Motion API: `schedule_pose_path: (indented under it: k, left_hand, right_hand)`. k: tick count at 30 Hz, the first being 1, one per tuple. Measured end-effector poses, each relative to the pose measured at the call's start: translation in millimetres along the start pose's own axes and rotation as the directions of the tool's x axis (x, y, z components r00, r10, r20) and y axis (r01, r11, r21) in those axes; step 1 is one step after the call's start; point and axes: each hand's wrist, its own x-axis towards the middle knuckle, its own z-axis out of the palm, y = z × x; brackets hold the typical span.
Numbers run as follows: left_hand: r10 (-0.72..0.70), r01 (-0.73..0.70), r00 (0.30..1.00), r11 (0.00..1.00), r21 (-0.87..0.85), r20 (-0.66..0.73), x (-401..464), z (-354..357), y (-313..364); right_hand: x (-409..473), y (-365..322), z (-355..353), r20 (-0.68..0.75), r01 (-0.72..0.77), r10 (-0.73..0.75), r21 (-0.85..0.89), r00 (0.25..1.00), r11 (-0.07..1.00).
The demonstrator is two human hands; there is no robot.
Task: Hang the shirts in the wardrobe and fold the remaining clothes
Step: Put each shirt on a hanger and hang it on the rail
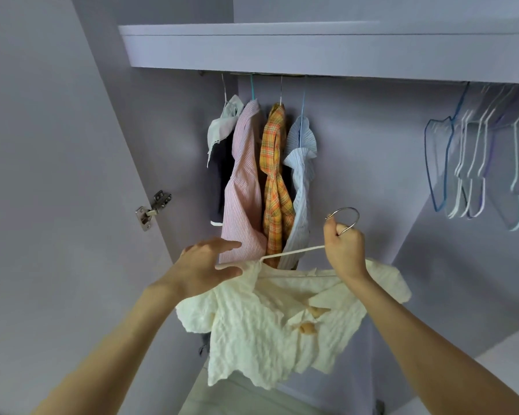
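Observation:
A cream crinkled shirt with tan buttons hangs on a white hanger below the wardrobe rail. My right hand grips the hanger at the base of its metal hook. My left hand has straight fingers and touches the shirt's left shoulder at the hanger's end. On the rail hang several shirts: a white and dark one, a pink striped one, an orange plaid one and a pale blue ruffled one.
Several empty hangers, blue and white, hang at the rail's right end. A shelf runs above the rail. The open left door carries a metal hinge. Bare rail lies between the blue shirt and the empty hangers.

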Motion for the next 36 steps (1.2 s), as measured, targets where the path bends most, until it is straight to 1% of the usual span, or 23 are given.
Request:
schedule_pose_path:
  k: [2, 4, 6, 7, 8, 10, 11, 12, 13, 14, 15, 16, 17, 18, 23, 25, 28, 31, 34, 36]
  left_hand:
    - [0.107, -0.106, 0.993, 0.994, 0.025, -0.047, -0.2, 11.8, 9.7]
    - [0.163, -0.153, 0.981, 0.983, 0.102, -0.108, 0.2, 23.2, 20.3]
    - [0.122, -0.094, 0.972, 0.985, 0.146, -0.200, 3.4, 28.5, 24.5]
    - [0.095, -0.059, 0.965, 0.987, 0.151, -0.243, 4.8, 29.1, 23.3]
    - [0.074, -0.034, 0.960, 0.988, 0.150, -0.272, 5.8, 28.8, 20.7]
    - [0.035, 0.005, 0.950, 0.992, 0.129, -0.312, 4.8, 24.2, 13.3]
    - [0.023, 0.015, 0.941, 0.994, 0.109, -0.337, 3.3, 20.7, 9.7]
    - [0.025, 0.007, 0.930, 0.996, 0.086, -0.367, 1.5, 17.5, 5.3]
    - [0.041, -0.015, 0.918, 0.998, 0.067, -0.394, 0.0, 14.1, 0.3]
    - [0.052, -0.033, 0.909, 0.998, 0.052, -0.414, -0.4, 10.8, -5.6]
    - [0.055, -0.042, 0.904, 0.998, 0.040, -0.423, -0.4, 8.0, -11.6]
    - [0.051, -0.043, 0.905, 0.999, 0.030, -0.423, -0.2, 6.2, -17.4]
    - [0.048, -0.043, 0.905, 0.999, 0.022, -0.423, 0.4, 5.6, -22.8]
    - [0.046, -0.043, 0.905, 0.999, 0.018, -0.423, 1.3, 5.7, -28.1]
    - [-0.033, 0.037, 0.917, 0.999, 0.003, -0.399, 11.0, 19.5, -41.5]
    - [-0.068, 0.062, 0.927, 0.998, -0.029, -0.369, 18.4, 27.8, -39.2]
    - [-0.081, 0.069, 0.936, 0.996, -0.048, -0.342, 32.5, 40.5, -29.0]
    - [-0.002, -0.006, 0.950, 1.000, -0.027, -0.312, 45.4, 51.4, -16.8]
    - [0.065, -0.068, 0.950, 0.998, 0.001, -0.305, 55.1, 60.6, -6.4]
    - [0.072, -0.077, 0.945, 0.997, -0.003, -0.319, 59.1, 64.9, -0.2]
  right_hand:
    - [0.9, -6.4, -0.3, -0.009, 0.024, -0.024, 0.006, 1.000, 1.000]
    - [0.3, -12.9, 1.4, -0.016, 0.049, -0.048, 0.011, 0.999, 0.999]
    - [-0.1, -16.1, -1.2, 0.006, 0.091, -0.091, 0.020, 0.996, 0.996]
    - [-0.7, -16.2, -4.3, 0.041, 0.120, -0.122, 0.041, 0.992, 0.992]
    - [-1.4, -15.1, -9.1, 0.096, 0.132, -0.139, 0.079, 0.986, 0.988]
    - [-2.5, -9.5, -21.3, 0.235, 0.091, -0.129, 0.167, 0.963, 0.982]
    - [-2.5, -2.7, -29.3, 0.275, 0.077, -0.121, 0.168, 0.954, 0.983]
    - [-1.2, 7.2, -37.2, 0.283, 0.078, -0.109, 0.121, 0.953, 0.990]
    - [1.4, 19.2, -45.3, 0.279, 0.093, -0.095, 0.019, 0.956, 0.995]
    - [4.5, 31.0, -52.7, 0.298, 0.113, -0.066, -0.143, 0.952, 0.983]
    - [6.4, 41.4, -58.3, 0.344, 0.136, -0.018, -0.324, 0.939, 0.936]
    - [7.1, 49.2, -62.0, 0.401, 0.171, 0.035, -0.467, 0.916, 0.868]
    - [6.9, 55.3, -63.7, 0.460, 0.217, 0.071, -0.543, 0.885, 0.811]
    - [6.4, 58.4, -64.2, 0.511, 0.254, 0.090, -0.563, 0.855, 0.787]
    - [-8.2, 64.8, -74.6, 0.644, 0.318, 0.097, -0.497, 0.759, 0.807]
    - [-16.4, 68.2, -81.4, 0.655, 0.325, 0.116, -0.511, 0.747, 0.796]
    - [-26.1, 75.3, -94.8, 0.615, 0.277, 0.174, -0.566, 0.769, 0.776]
    - [-33.6, 85.3, -115.8, 0.540, 0.177, 0.198, -0.565, 0.818, 0.806]
    - [-36.4, 91.0, -133.7, 0.466, 0.154, 0.116, -0.501, 0.877, 0.851]
    - [-34.4, 89.8, -139.3, 0.444, 0.159, 0.101, -0.511, 0.890, 0.845]
